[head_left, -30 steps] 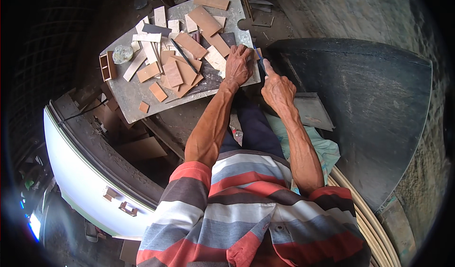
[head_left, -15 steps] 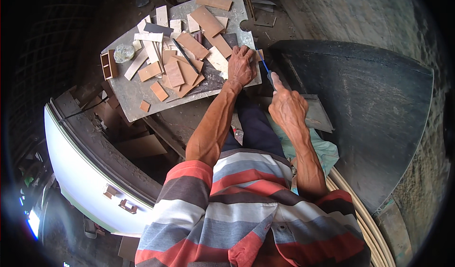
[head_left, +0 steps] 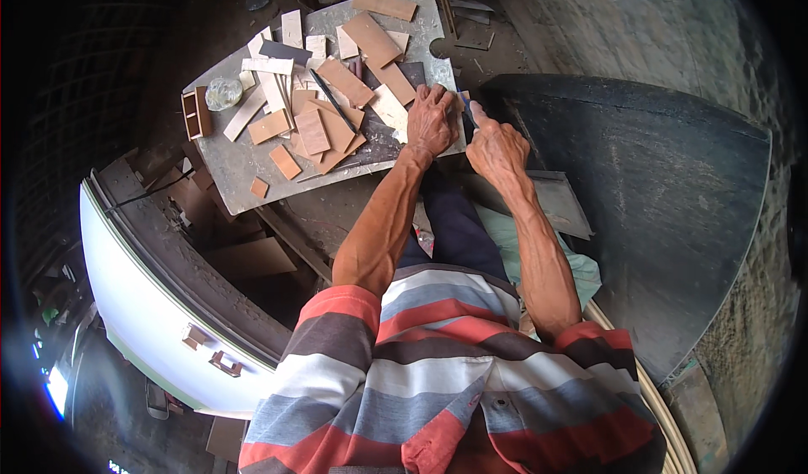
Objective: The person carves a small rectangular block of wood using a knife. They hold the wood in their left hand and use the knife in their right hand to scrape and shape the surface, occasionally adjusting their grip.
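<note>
My left hand [head_left: 432, 121] is closed with its knuckles up at the right edge of the worktable [head_left: 231, 171]. It presses down on a small brown wood piece [head_left: 465, 96], whose end sticks out past the table edge. Just to the right, my right hand [head_left: 498, 150] grips a slim hand tool with a narrow blue blade [head_left: 464, 102], index finger stretched along it. The blade lies against the protruding wood, and the hand mostly covers its dark handle. Left of my left hand lie flat wood pieces [head_left: 311, 131] and a thin dark rod [head_left: 334, 100].
A small open wooden box [head_left: 196, 113] and a clear, crumpled-looking round object [head_left: 223, 94] sit at the table's left. A large dark panel [head_left: 640, 196] leans at right. A white curved board [head_left: 160, 306] with two small brown pieces stands at lower left.
My right hand has pushed forward and slightly left along the table edge, so less of the blue blade shows. My left hand stays in place on the wood.
</note>
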### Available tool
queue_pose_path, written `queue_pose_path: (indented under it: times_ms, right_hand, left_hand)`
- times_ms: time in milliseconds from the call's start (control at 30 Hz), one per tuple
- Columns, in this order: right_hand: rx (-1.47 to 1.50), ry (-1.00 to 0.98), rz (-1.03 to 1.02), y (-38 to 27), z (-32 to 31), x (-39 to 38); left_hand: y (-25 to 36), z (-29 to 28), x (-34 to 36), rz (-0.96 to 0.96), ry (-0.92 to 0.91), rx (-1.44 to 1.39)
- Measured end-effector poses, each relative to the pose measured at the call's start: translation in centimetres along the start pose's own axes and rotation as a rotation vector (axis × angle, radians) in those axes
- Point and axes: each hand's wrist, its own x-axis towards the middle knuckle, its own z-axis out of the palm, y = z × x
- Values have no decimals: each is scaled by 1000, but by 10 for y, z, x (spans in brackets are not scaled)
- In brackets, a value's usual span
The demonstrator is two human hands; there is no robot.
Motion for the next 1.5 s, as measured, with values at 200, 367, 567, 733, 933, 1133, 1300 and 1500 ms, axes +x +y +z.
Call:
queue_pose_path:
  times_ms: [200,367,567,733,933,1133,1300,1500]
  right_hand:
    - [-31,-19,-25,0,-20,-39]
    - [-38,58,-25,3,5,-13]
    - [-4,-15,-19,6,-7,-30]
    - [-5,-8,1,0,-19,-32]
    - [2,89,-52,6,14,-7]
    - [-19,-50,-18,2,-18,-45]
    - [-6,46,-64,11,11,-6]
    - [-28,-17,-40,6,-13,-35]
  left_hand:
    - [-9,0,2,10,-17,35]
    - [-6,-3,2,21,-43,20]
    - [-8,2,1,24,-49,54]
    - [-3,2,2,22,-66,38]
    - [-2,-3,5,19,-62,50]
    - [-7,-3,2,8,-35,18]
    - [-5,-2,5,36,-35,11]
    - [-4,-2,2,29,-22,22]
